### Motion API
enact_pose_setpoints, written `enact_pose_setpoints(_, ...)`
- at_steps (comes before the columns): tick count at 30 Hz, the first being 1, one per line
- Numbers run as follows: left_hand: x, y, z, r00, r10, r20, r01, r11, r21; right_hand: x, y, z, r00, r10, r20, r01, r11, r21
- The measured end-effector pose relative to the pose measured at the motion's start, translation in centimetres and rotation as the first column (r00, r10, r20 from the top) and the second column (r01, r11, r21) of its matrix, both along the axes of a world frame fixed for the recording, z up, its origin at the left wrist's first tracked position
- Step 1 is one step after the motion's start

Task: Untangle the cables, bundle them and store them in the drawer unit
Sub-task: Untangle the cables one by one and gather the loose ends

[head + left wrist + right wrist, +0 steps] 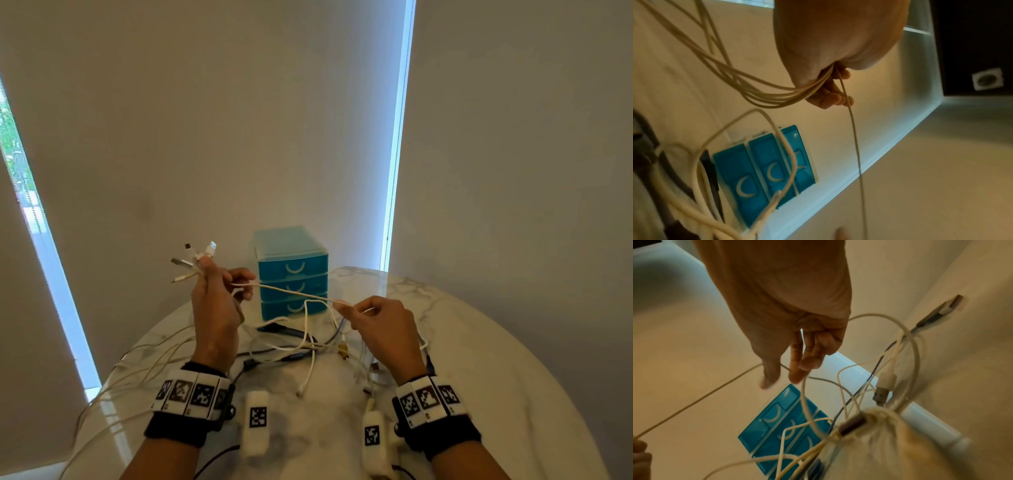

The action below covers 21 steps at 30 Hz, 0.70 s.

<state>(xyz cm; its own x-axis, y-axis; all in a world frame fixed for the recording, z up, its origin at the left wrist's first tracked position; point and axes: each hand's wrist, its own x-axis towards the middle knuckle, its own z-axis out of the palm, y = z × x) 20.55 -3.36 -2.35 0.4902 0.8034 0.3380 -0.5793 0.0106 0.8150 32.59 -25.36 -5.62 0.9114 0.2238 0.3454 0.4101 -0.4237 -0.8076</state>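
Looks like a room in a home, perhaps a dining corner or small home office. Round marble-patterned worktop (462, 329) pushed close to plain pale walls, with full-length roller blinds (205, 120) drawn down over tall windows and daylight leaking through the narrow gaps. Greenery (8, 137) glimpsed outside through the left gap. Small teal plastic drawer unit (291, 274) of three drawers standing at the back of the worktop, a household organiser rather than shop or lab fittings. Loose white and dark charging cables (301, 346) strewn in front of it, ordinary domestic clutter. White wall socket (987, 78) seen from the left wrist
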Motion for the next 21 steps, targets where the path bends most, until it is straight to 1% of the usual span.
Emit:
enact_pose_setpoints(2,0.0,0.8,0.1,0.987,-0.097,0.130,0.116,0.982,-0.148,0.0,-0.3,-0.2,1.000,0.021,-0.021,-0.024,0.992,-0.125)
enact_pose_setpoints(3,-0.1,1.3,0.1,0.964,-0.157,0.214,0.205,0.953,-0.221,0.0,-0.4,-0.3,0.998,0.032,-0.052,-0.041,0.981,-0.189)
enact_pose_setpoints(5,-0.4,2.6,0.0,0.880,-0.268,0.392,0.401,0.861,-0.313,0.2,-0.8,-0.4,0.997,0.012,-0.083,-0.035,0.957,-0.288)
enact_pose_setpoints(6,-0.6,3.2,0.0,0.840,-0.299,0.454,0.469,0.821,-0.327,0.5,-1.0,-0.6,0.997,-0.017,-0.072,-0.007,0.945,-0.327)
enact_pose_setpoints(7,-0.8,3.7,0.1,0.815,-0.311,0.490,0.504,0.797,-0.333,0.7,-1.2,-0.8,0.998,-0.044,-0.053,0.022,0.936,-0.350)
enact_pose_setpoints(9,-1.3,4.4,0.1,0.802,-0.314,0.509,0.518,0.790,-0.328,1.5,-1.6,-1.4,0.998,-0.052,-0.024,0.042,0.947,-0.319)
enact_pose_setpoints(10,-1.4,4.5,0.1,0.809,-0.317,0.495,0.508,0.801,-0.318,1.8,-1.8,-1.6,0.999,-0.034,-0.038,0.024,0.972,-0.232)
enact_pose_setpoints(11,-1.5,4.5,0.2,0.832,-0.316,0.456,0.478,0.825,-0.301,2.1,-1.9,-1.6,0.996,0.005,-0.084,-0.011,0.997,-0.078)
enact_pose_setpoints(12,-1.5,4.3,0.4,0.870,-0.313,0.382,0.429,0.861,-0.272,2.1,-2.0,-1.5,0.989,0.063,-0.133,-0.048,0.993,0.109)
enact_pose_setpoints(13,-1.5,3.9,0.5,0.909,-0.302,0.288,0.372,0.898,-0.234,1.9,-1.9,-1.1,0.978,0.132,-0.161,-0.080,0.952,0.294)
enact_pose_setpoints(14,-1.5,3.5,0.6,0.941,-0.288,0.177,0.320,0.929,-0.187,1.7,-1.7,-0.7,0.968,0.198,-0.156,-0.109,0.886,0.450)
enact_pose_setpoints(15,-1.5,3.1,0.7,0.960,-0.273,0.066,0.280,0.951,-0.134,1.2,-1.4,-0.1,0.957,0.259,-0.129,-0.141,0.808,0.573)
enact_pose_setpoints(17,-1.5,1.9,0.7,0.957,-0.259,-0.133,0.261,0.965,-0.004,0.3,-0.5,0.8,0.934,0.352,-0.061,-0.199,0.655,0.729)
enact_pose_setpoints(18,-1.6,1.2,0.8,0.942,-0.238,-0.238,0.265,0.960,0.086,-0.2,0.1,1.0,0.925,0.379,-0.032,-0.221,0.603,0.767)
enact_pose_setpoints(19,-1.7,0.5,0.8,0.922,-0.201,-0.331,0.272,0.944,0.184,-0.8,0.7,1.2,0.915,0.403,-0.014,-0.237,0.567,0.788)
enact_pose_setpoints(20,-1.8,-0.4,1.0,0.905,-0.165,-0.392,0.284,0.921,0.268,-1.3,1.2,1.3,0.902,0.431,-0.005,-0.253,0.541,0.802)
enact_pose_setpoints(21,-1.8,-1.2,1.0,0.897,-0.157,-0.413,0.309,0.892,0.331,-1.9,1.7,1.4,0.886,0.464,0.000,-0.270,0.516,0.813)
